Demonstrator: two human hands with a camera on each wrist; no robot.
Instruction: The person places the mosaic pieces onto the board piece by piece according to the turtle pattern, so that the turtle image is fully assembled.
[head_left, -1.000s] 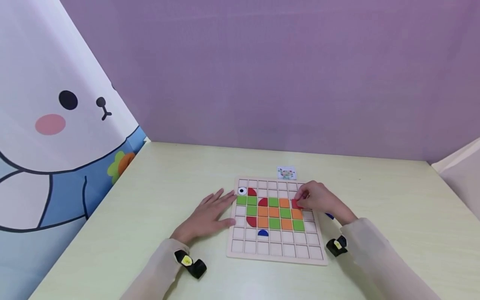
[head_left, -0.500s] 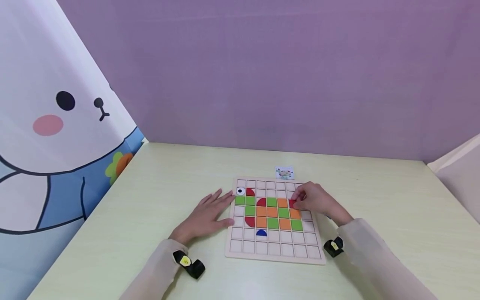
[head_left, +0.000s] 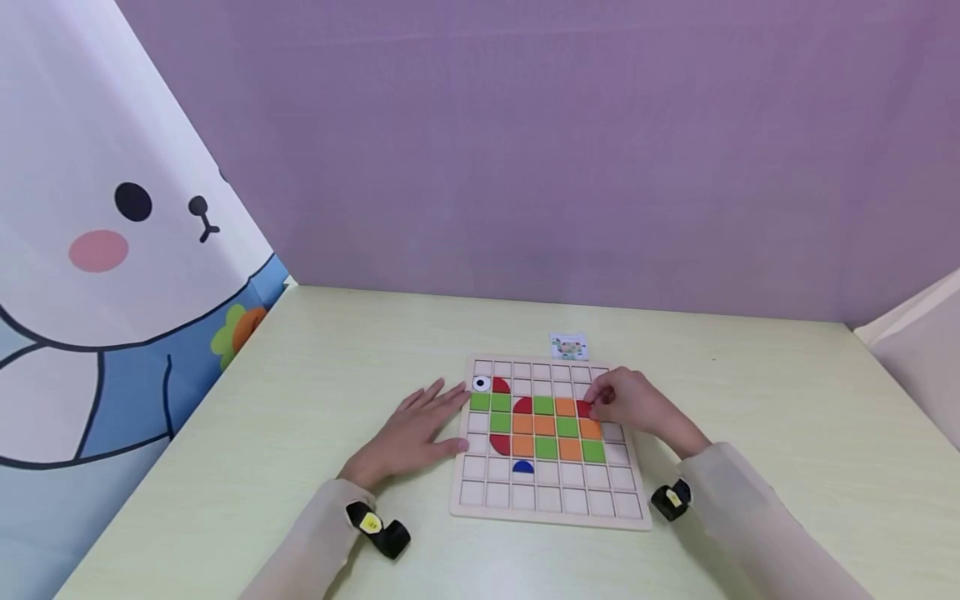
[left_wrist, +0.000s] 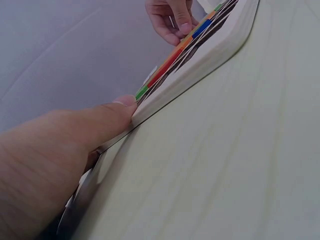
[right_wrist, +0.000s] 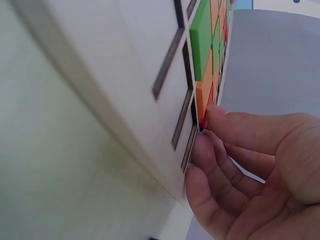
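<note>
A wooden grid board lies on the table, with green, orange and red pieces set in its cells. A round eye piece sits at its upper left, and a blue half-circle piece lower down. My left hand rests with fingers spread, thumb and fingertips at the board's left edge. On the right side, my right hand pinches a red piece at the end of the row, beside an orange square. In the right wrist view the thumb covers most of that red piece.
Behind the board lies a small picture card. A bit of blue shows on the table by the board in the right wrist view. A purple cloth wall closes off the back, with a cartoon-printed cloth at left.
The right hand stays at the same cell, its fingers shifting slightly around the red piece. The left hand keeps its place. The head view has moved a little.
</note>
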